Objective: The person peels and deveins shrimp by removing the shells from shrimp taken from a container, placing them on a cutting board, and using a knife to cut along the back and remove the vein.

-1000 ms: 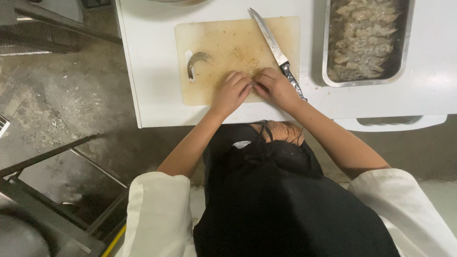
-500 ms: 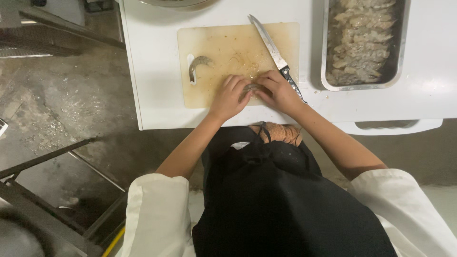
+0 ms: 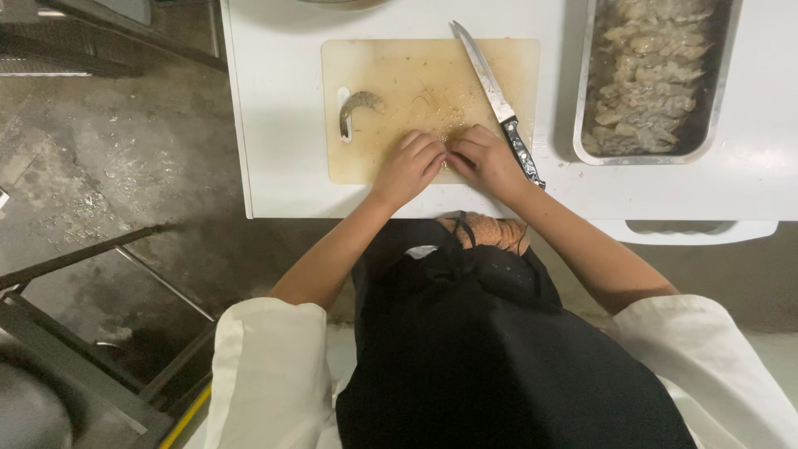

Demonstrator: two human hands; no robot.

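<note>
My left hand [image 3: 410, 166] and my right hand [image 3: 485, 158] meet fingertip to fingertip over the near edge of a beige cutting board [image 3: 391, 66]. Both pinch a small pale piece, probably a shrimp, mostly hidden by the fingers. One shrimp [image 3: 359, 104] lies curled on the board's left side. A long knife [image 3: 497, 100] rests diagonally on the board's right part, its dark handle just beside my right hand.
A metal tray [image 3: 583, 100] full of peeled shrimp [image 3: 652, 71] stands on the white table [image 3: 274, 125] to the right. The table edge runs below my hands. Grey floor and metal frames lie to the left. My black apron fills the lower middle.
Both hands stay together at the board's near edge, fingers working slightly. Knife, lone shrimp and tray have not moved.
</note>
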